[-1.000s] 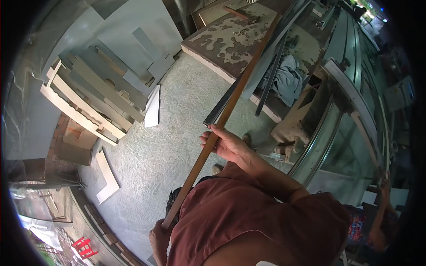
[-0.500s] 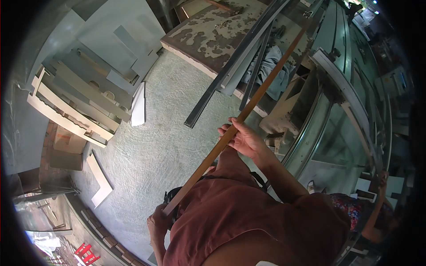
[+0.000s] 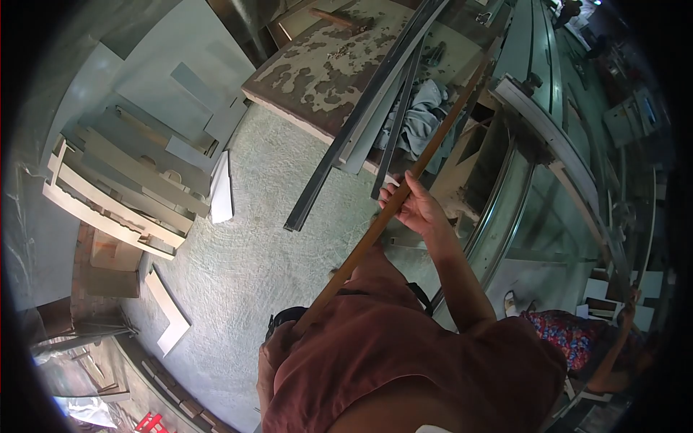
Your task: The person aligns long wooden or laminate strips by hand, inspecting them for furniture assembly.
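Observation:
A long brown wood-coloured strip (image 3: pixel 354 261) runs slantwise from beside my hip up toward the bench at the back. My right hand (image 3: pixel 420 211) holds its middle, the thumb over one edge and the fingers curled beneath. At my waist my left hand (image 3: pixel 276 352) is closed around the near end, partly in shadow. Just left of the strip, dark metal profiles (image 3: pixel 339 148) jut out over the floor from the bench. Below the strip's far part lies a crumpled grey cloth (image 3: pixel 422 119).
A bench with a peeling top (image 3: pixel 303 79) stands ahead, with a hammer (image 3: pixel 336 18) on it. Pale wooden parts (image 3: pixel 115 202) and panels lean at the left. An L-shaped white piece (image 3: pixel 167 310) lies on the floor. Right are a machine rail (image 3: pixel 548 126) and another person in a flowered garment (image 3: pixel 567 335).
The strip and my right hand have shifted up and to the right in view. My left hand has come slightly right, closer against my shirt. The bench and profiles appear further left.

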`<state>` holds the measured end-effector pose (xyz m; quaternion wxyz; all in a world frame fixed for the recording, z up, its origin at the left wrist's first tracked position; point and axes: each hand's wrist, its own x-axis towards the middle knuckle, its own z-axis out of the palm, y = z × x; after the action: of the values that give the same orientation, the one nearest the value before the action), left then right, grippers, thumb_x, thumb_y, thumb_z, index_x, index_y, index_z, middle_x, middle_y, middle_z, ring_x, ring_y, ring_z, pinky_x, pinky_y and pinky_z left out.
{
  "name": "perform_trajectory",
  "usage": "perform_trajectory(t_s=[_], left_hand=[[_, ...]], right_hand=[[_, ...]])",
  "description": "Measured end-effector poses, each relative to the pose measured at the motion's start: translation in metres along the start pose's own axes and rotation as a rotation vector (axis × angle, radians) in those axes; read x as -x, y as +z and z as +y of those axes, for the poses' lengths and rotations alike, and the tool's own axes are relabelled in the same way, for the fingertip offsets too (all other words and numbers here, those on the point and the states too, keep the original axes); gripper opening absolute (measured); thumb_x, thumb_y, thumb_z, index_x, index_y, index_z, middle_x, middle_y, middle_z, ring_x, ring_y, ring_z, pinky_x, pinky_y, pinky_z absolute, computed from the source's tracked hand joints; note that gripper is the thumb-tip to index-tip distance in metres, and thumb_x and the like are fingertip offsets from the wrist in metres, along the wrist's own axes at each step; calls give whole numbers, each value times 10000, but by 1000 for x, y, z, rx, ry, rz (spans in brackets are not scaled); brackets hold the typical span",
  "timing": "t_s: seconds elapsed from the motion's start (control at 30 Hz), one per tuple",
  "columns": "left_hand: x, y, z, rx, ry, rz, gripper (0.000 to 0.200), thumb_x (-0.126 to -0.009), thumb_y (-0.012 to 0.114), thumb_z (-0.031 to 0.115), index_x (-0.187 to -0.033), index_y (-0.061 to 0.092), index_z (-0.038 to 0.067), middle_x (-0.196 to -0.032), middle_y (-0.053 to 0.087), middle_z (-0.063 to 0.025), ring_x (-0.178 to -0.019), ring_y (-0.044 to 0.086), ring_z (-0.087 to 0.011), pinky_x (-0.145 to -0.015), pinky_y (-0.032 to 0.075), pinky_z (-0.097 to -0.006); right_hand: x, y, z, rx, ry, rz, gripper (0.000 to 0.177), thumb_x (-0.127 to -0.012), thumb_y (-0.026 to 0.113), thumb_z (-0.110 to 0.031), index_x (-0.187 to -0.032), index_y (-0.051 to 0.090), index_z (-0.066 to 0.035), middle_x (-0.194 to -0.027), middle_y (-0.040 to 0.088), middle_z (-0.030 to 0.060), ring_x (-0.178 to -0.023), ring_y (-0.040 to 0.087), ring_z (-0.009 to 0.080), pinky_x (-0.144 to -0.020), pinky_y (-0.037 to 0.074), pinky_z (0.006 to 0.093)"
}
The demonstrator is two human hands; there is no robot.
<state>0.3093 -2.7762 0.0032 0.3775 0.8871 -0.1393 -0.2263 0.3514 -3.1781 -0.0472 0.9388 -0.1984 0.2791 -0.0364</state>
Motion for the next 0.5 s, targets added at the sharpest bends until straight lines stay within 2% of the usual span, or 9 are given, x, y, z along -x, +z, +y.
perform_trajectory(t_s=[0.13, 0.2, 0.33, 0.4, 0.43, 0.5], left_hand=[[-24, -2, 30, 33, 64, -52, 358, -748, 655, 189, -1065, 564, 48, -915, 630, -143, -825, 627, -283, -674, 496, -349], [-38, -3, 47, 49, 95, -81, 351, -755, 648, 177, -1067, 561, 42, -925, 628, -145, -837, 625, -285, -683, 495, -347], [-58, 5, 72, 95, 162, -133, 338, -768, 634, 153, -1073, 557, 31, -944, 624, -151, -861, 620, -287, -700, 492, -345], [-68, 22, 70, 68, 158, -117, 332, -779, 616, 129, -1090, 551, 34, -945, 623, -157, -873, 616, -285, -711, 487, -347], [-73, 30, 68, 37, 154, -100, 328, -791, 599, 104, -1107, 546, 36, -945, 621, -163, -886, 613, -283, -723, 481, -348], [-89, 38, 72, 97, 158, -145, 360, -792, 601, 114, -1138, 529, 43, -942, 619, -172, -886, 613, -287, -718, 481, -349]], right_hand=[[1, 3, -16, 69, -56, 44, 391, -757, 676, -351, -971, 483, -86, -968, 555, 104, -979, 542, 260, -877, 430, 445], [1, -2, -24, 199, -93, 62, 378, -812, 606, -369, -1027, 490, -80, -1036, 556, 103, -988, 535, 237, -879, 425, 395], [-4, -20, -39, 336, -144, 73, 435, -811, 598, -394, -1072, 427, -90, -1038, 540, 103, -1003, 534, 253, -875, 421, 413], [-1, -20, -49, 445, -182, 112, 491, -838, 560, -377, -1186, 388, -77, -1101, 506, 128, -1038, 507, 257, -878, 412, 396], [0, -17, -51, 446, -182, 115, 491, -838, 560, -377, -1186, 388, -77, -1101, 506, 128, -1038, 507, 257, -878, 412, 396], [4, -7, -54, 704, -402, 354, 588, -845, 547, -371, -1292, 308, -72, -1188, 433, 160, -1076, 468, 269, -879, 407, 369]])
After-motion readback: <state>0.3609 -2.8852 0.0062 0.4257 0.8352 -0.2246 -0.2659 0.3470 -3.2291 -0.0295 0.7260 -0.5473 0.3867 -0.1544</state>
